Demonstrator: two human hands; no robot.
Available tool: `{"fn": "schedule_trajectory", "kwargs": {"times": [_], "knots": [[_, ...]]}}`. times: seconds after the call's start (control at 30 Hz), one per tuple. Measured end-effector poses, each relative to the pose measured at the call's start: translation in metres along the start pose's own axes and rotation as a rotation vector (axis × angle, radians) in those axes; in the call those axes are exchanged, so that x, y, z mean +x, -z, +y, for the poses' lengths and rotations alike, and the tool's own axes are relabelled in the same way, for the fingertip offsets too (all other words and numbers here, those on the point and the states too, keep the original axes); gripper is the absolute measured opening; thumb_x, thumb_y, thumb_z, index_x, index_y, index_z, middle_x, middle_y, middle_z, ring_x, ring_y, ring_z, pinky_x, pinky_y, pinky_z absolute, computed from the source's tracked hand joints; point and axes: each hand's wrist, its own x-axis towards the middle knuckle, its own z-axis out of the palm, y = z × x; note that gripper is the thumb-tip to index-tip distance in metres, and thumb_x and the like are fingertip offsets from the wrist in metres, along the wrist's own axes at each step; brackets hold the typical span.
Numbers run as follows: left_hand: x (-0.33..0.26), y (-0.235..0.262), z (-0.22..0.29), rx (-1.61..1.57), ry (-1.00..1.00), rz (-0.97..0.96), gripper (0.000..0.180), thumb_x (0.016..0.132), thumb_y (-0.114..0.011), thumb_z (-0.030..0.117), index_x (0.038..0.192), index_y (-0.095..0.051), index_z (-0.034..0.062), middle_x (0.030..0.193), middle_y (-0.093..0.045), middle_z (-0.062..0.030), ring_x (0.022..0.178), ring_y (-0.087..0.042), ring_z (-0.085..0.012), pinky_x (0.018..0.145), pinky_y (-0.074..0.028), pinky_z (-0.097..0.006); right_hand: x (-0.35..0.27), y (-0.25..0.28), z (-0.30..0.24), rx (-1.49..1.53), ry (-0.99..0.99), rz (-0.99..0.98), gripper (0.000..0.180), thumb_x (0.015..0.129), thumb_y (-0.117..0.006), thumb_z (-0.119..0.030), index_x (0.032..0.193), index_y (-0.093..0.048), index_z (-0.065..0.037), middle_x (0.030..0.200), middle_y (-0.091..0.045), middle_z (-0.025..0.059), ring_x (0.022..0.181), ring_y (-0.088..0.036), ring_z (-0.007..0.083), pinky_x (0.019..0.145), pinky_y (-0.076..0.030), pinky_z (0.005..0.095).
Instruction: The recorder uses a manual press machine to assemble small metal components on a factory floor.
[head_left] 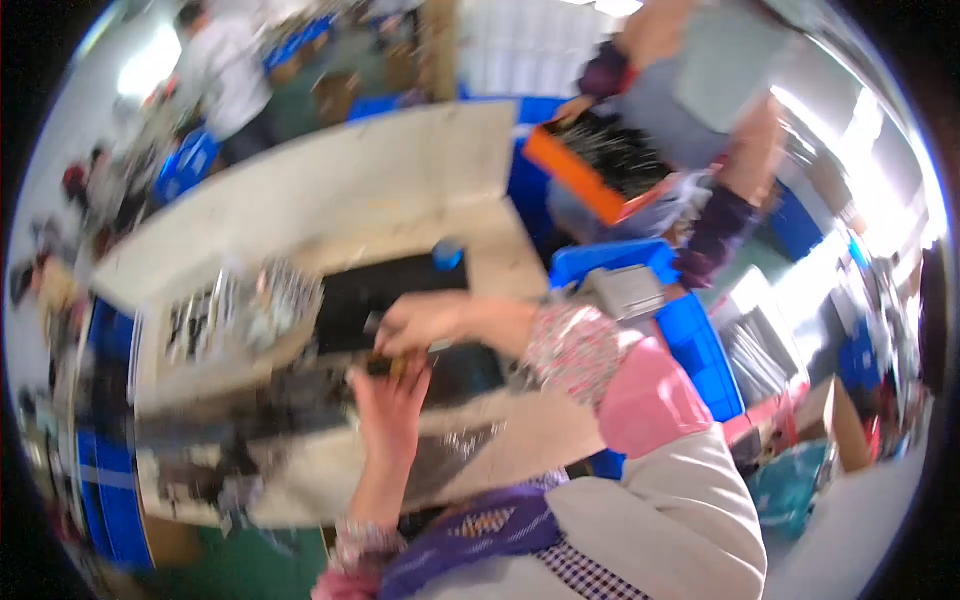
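My right hand (425, 320) reaches in over the workbench (520, 420), its fingers curled together at a small dark piece (373, 323). Just below it my left hand (390, 405) points upward, fingers bent around something small, dark and brass-yellow (390, 366). The two hands nearly meet; blur hides exactly what each one grips. Behind them lies a black mat (365, 285) with a round blue object (448, 254) on its far edge. A long dark smeared shape (260, 400) stretches along the bench left of my hands.
Clear plastic bags of small parts (280, 300) and rows of dark pieces (195, 325) lie on the bench's left. A raised pale board (350, 185) backs it. At right, a co-worker holds an orange box (590, 175) of thin dark pieces, above a blue crate (700, 350).
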Motion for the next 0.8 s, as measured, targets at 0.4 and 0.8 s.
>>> {"fn": "schedule_trajectory", "kwargs": {"times": [0.4, 0.8], "knots": [[0.000, -0.001, -0.006, -0.324, 0.066, -0.148, 0.090, 0.090, -0.049, 0.056, 0.133, -0.020, -0.0186, 0.142, -0.029, -0.0287, 0.134, -0.031, -0.0377, 0.111, -0.033, -0.044, -0.031, 0.107, -0.139, -1.089, 0.418, 0.819, 0.036, 0.094, -0.045, -0.030, 0.117, -0.058, -0.007, 0.104, -0.061, 0.0206, 0.099, -0.055, 0.0371, 0.088, -0.044, 0.0435], [0.000, 0.022, 0.001, -0.351, -0.031, -0.232, 0.059, 0.093, -0.041, 0.056, 0.118, -0.051, 0.0032, 0.118, -0.054, -0.0094, 0.112, -0.052, -0.0226, 0.096, -0.042, -0.037, -0.054, -0.086, -0.023, -0.741, 0.714, 0.776, 0.022, 0.077, -0.064, -0.013, 0.098, -0.064, -0.007, 0.087, -0.058, 0.0039, 0.084, -0.058, 0.0210, 0.078, -0.040, 0.0336]]}}
